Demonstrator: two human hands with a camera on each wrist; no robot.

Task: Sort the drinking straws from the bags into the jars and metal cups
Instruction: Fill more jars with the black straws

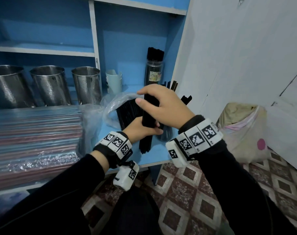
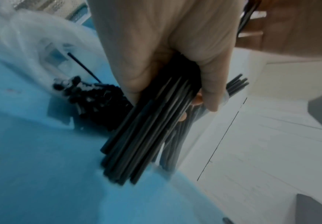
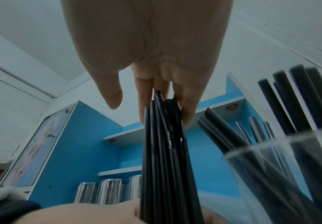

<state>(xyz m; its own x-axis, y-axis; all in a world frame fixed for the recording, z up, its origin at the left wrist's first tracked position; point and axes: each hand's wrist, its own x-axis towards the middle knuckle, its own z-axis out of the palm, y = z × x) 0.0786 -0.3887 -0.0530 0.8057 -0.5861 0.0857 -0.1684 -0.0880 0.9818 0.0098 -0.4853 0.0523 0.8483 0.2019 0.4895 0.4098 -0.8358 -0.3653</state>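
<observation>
Left hand (image 1: pixel 141 131) gripping bundle of thin black plastic straws (image 1: pixel 148 114) low | right hand (image 1: pixel 163 106) clasping its top | bundle standing on blue shelf (image 1: pixel 154 155), right of clear plastic bag (image 1: pixel 110 106), near straw-filled clear jar (image 1: pixel 153 72).

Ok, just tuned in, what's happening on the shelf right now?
A person holds a bundle of black straws upright on the blue shelf, left hand gripping its lower part, right hand around the top. The open plastic bag behind holds more. One jar is already full; three metal cups stand apart.

Perforated shiny metal cups (image 1: pixel 51 85), matt black straws (image 1: pixel 150 112), seemingly crinkly plastic bag (image 1: pixel 113 106)
</observation>
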